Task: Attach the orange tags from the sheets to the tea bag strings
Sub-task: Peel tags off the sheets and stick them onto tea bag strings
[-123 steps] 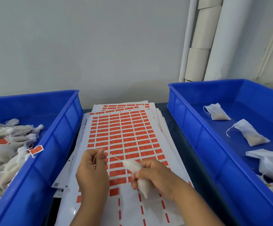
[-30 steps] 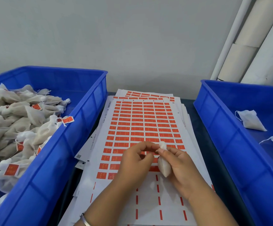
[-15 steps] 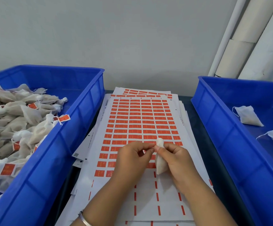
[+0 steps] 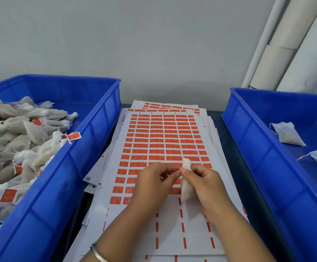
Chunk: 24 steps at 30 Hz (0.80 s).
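While the sheet lies flat on the counter just under the wrists, both hands work low over its near rows, so that a fresh tag is always within short reach. The right hand holds a tea bag with the fingers curled round it, the bag body hanging down along the palm and its gathered top standing up above the thumb. The left hand meets it from the other side, with thumb and forefinger pinched narrow at the neck of the bag. I judge that they hold the string or a tag there, but it is too small to tell which. A bracelet sits on the left wrist.

On the near part of the sheet only thin orange strips remain, so the tags there seem already taken; further up the orange rows are full. More sheets lie under it, fanned a little toward the wall.

On the left stands a blue bin, heaped with bags that carry orange tags, probably the finished ones. On the right a second bin holds a few loose bags with bare strings, likely waiting. Each bin is just beside its hand. Far behind, pale tubes lean against the wall.
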### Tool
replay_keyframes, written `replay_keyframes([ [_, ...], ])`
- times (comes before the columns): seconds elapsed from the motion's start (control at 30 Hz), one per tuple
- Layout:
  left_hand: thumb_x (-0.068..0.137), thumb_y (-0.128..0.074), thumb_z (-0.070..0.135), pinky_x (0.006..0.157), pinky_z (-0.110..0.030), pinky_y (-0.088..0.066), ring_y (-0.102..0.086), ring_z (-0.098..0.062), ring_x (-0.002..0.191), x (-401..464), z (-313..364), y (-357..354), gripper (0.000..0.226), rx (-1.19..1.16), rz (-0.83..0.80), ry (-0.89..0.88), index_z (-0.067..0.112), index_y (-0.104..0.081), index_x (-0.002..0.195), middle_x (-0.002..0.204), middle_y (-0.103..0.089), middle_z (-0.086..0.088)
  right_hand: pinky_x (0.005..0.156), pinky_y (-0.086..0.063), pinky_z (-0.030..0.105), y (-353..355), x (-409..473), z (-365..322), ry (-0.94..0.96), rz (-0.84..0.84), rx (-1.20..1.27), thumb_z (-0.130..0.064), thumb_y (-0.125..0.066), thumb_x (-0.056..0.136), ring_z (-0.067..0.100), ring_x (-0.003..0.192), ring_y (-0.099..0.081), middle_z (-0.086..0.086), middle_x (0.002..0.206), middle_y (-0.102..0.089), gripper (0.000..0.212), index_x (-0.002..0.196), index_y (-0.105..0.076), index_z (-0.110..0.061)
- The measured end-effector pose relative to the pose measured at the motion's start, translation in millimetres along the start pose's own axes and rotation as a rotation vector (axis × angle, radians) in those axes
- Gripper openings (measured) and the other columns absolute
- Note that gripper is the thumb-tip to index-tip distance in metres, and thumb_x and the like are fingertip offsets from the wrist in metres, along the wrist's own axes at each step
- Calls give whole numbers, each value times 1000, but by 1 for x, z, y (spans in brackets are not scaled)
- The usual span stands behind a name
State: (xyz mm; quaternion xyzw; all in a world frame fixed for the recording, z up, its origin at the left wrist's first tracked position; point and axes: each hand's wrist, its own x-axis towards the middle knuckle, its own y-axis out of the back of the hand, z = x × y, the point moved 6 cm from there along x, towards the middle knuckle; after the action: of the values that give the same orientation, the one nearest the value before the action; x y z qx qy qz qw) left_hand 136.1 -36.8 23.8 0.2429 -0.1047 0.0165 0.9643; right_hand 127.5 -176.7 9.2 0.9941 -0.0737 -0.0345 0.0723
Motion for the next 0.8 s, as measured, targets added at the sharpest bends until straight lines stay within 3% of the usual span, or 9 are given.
replay_keyframes([
  [0.13,83,-67,29,61,-8,-45,-59,-2,74,2,-1,5,9,-3,23,9,37,-69,86,76,-59,26,60,-42,13,-1,0,-2,-8,-5,10,-38,-67,83,8,82,-62,-29,73,-64,10,75,-67,-32],
  [0.27,86,-65,27,57,-7,-43,-60,-4,69,5,-3,5,22,22,29,71,40,-54,72,74,-58,22,62,-43,15,-2,-1,-3,-18,-12,40,-36,-69,82,9,84,-62,-26,80,-65,7,76,-66,-34],
  [0.5,89,-61,24,56,-12,-42,-57,-7,69,10,-9,26,23,60,254,162,39,-50,76,76,-53,23,58,-49,12,-12,-4,-8,-34,-189,20,-21,-68,85,13,88,-62,-20,96,-63,26,102,-56,-37],
  [0.67,90,-60,26,54,-13,-39,-55,-6,68,10,-14,31,14,57,281,193,36,-53,84,75,-53,21,87,-53,24,-25,-12,-10,-71,-447,28,-17,-64,88,15,105,-57,-18,112,-61,26,101,-58,-40],
  [0.77,87,-62,28,53,-11,-39,-57,-5,68,8,-12,29,16,34,234,193,40,-54,79,75,-55,23,76,-53,19,-19,-15,-13,-109,-432,112,-41,-61,85,13,102,-61,-23,99,-67,16,102,-61,-41],
  [0.8,86,-63,29,53,-9,-38,-57,-4,69,8,-10,29,18,27,222,178,41,-54,76,75,-55,25,72,-53,17,-17,-15,-14,-123,-423,143,-53,-56,80,12,98,-64,-25,96,-67,23,101,-62,-44],
])
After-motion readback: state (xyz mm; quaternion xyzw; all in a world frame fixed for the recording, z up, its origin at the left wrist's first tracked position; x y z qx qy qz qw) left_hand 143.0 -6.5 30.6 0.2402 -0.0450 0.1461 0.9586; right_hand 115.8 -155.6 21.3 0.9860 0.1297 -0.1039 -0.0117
